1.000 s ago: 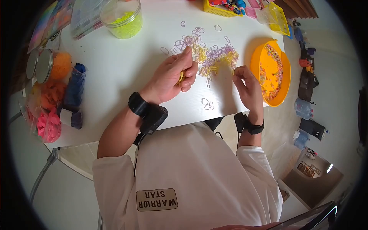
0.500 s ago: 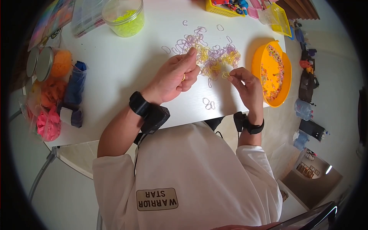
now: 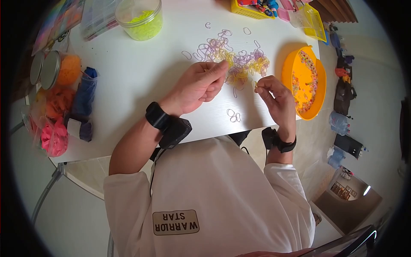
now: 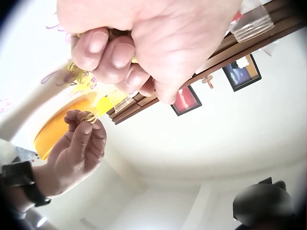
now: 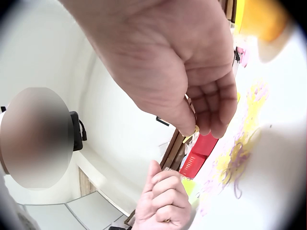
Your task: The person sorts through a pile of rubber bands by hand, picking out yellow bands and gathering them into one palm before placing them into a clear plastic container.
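A spread pile of small rubber bands lies on the white table, purple bands (image 3: 214,45) mixed with yellow bands (image 3: 259,66). My left hand (image 3: 199,85) is just in front of the pile, its fingers curled around yellow rubber bands (image 4: 135,60) that are mostly hidden in the palm. To the right, my right hand (image 3: 278,96) pinches yellow rubber bands (image 4: 88,118) between thumb and fingertips, held up beside the pile's near edge. Several loose bands (image 3: 233,115) lie apart near the table's front edge.
An orange tray (image 3: 319,96) with colourful beads stands right of my right hand. Behind the left hand is a tub (image 3: 143,25) of lime-green pieces. Jars (image 3: 64,70) and bags (image 3: 55,137) line the left side; a yellow basket (image 3: 252,13) stands at the back.
My right fingertips have come away from the pile's edge with yellow bands. My left hand has shifted slightly right, its thumb lowering over the fingers and covering the yellow bands seen earlier.
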Action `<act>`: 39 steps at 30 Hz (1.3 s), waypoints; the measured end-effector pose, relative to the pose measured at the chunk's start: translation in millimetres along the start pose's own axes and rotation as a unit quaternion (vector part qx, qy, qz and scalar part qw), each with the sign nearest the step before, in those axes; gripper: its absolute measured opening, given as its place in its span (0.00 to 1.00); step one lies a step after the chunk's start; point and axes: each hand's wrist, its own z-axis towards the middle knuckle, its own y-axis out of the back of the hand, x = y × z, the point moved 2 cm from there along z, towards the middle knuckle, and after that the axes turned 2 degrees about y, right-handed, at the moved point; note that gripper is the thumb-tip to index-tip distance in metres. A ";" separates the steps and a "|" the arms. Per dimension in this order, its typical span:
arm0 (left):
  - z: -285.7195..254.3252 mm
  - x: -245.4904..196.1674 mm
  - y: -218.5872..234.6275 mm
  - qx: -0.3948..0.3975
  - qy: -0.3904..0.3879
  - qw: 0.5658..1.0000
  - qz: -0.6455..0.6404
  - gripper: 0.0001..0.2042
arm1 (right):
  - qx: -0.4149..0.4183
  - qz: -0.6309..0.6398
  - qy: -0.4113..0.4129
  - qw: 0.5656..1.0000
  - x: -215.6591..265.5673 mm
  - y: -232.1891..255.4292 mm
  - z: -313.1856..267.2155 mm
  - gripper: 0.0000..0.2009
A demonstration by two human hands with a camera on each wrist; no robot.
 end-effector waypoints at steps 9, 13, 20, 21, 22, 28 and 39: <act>-0.3 6.0 -8.9 -0.007 0.003 0.992 0.129 0.11 | 0.016 -0.013 0.078 0.997 23.2 -11.4 -1.1 0.05; -1.5 6.1 -10.5 -0.008 0.006 0.990 0.138 0.11 | 0.035 -0.011 0.084 0.996 30.2 -17.2 -2.0 0.05; -0.8 5.9 -10.7 0.001 0.019 0.993 0.118 0.06 | 0.030 0.036 0.087 0.995 29.2 -18.0 -3.8 0.05; -0.4 6.3 -9.6 0.010 0.020 0.995 0.098 0.05 | 0.020 0.058 0.088 0.994 26.8 -18.0 -3.1 0.05; -0.2 6.7 -8.0 0.019 0.022 0.997 0.078 0.04 | 0.010 0.081 0.088 0.993 24.4 -18.2 -3.1 0.05; -0.9 -1.2 -8.0 0.049 0.013 0.999 -0.020 0.08 | -0.032 0.202 0.032 0.978 9.0 -19.6 -7.1 0.04; -0.4 1.3 -3.9 0.013 0.002 0.999 -0.047 0.13 | -0.039 0.225 0.035 0.973 8.6 -21.1 -8.9 0.04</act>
